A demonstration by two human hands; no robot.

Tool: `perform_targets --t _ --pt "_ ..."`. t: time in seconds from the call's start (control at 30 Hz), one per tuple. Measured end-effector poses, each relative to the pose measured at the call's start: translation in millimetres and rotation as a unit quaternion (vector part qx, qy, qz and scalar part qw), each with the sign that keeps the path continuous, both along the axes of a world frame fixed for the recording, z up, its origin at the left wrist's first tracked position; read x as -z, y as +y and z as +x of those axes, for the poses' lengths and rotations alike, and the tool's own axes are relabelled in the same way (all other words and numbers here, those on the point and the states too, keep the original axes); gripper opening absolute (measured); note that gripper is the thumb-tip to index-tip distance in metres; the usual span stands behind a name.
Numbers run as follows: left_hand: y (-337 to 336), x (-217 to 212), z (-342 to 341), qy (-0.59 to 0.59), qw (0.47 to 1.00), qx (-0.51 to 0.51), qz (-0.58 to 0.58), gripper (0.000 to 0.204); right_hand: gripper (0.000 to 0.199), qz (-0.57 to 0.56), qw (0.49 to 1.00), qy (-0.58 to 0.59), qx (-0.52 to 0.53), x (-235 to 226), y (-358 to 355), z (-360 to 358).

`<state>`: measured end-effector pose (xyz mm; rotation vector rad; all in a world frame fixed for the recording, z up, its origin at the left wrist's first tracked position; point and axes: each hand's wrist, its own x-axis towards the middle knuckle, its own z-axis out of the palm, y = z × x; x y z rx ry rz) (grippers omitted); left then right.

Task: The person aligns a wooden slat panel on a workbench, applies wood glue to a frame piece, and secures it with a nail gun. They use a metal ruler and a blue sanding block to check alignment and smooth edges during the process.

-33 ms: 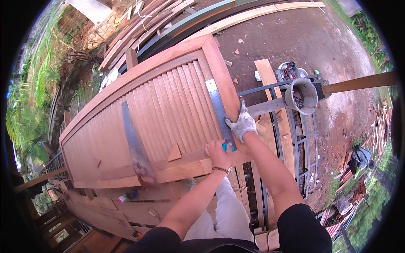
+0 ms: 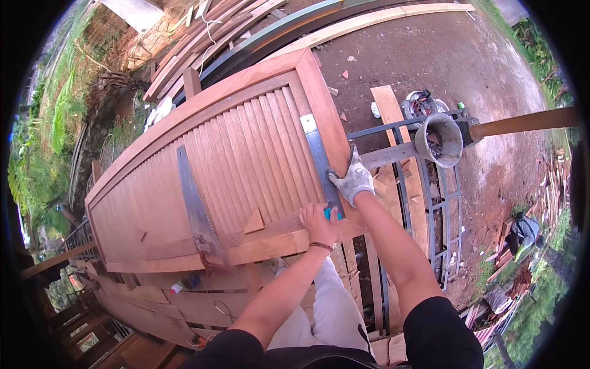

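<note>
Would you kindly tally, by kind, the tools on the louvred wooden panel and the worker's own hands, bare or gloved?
Handsaw: 1
Flat metal straightedge with teal end: 1
Bare left hand: 1
Gloved right hand: 1
Total: 4

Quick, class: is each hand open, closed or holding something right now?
Left hand: closed on the turquoise handle.
Right hand: open, gloved, thumb at the metal blade.

Out in bright daylight: bare brown earth [image 2: 498, 86] spreading at two o'clock, green plants [image 2: 61, 117] crowding nine, stacked planks [image 2: 190, 52] lying at eleven!
</note>
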<state>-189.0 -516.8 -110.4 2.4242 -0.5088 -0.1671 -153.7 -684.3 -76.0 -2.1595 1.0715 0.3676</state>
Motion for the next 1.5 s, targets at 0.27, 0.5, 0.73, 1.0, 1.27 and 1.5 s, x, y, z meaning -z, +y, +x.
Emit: perform_targets --t 0.27,0.5,0.73,1.0,1.27,1.5 --pt "-5 2 3 -0.003 1.000 -0.005 -0.016 0.027 0.109 -0.036 0.999 -0.010 -0.016 10 -3 -2" --pt "-4 8 4 -0.002 1.000 -0.003 -0.021 0.026 0.108 0.000 1.000 0.022 0.006 5 -4 11" --pt "-5 2 7 0.008 1.000 0.002 -0.008 0.026 0.106 -0.006 1.000 0.008 0.002 5 -6 6" --pt "-3 7 6 0.000 1.000 0.010 -0.008 0.026 0.106 0.005 1.000 0.004 0.000 7 -7 4" --pt "-1 10 4 0.032 0.999 0.005 0.010 0.026 0.103 -0.006 0.999 -0.036 0.014 17 -7 -3" --pt "-2 4 8 0.048 0.999 -0.002 0.003 0.024 0.100 0.028 0.996 -0.084 0.021 29 -10 -9"
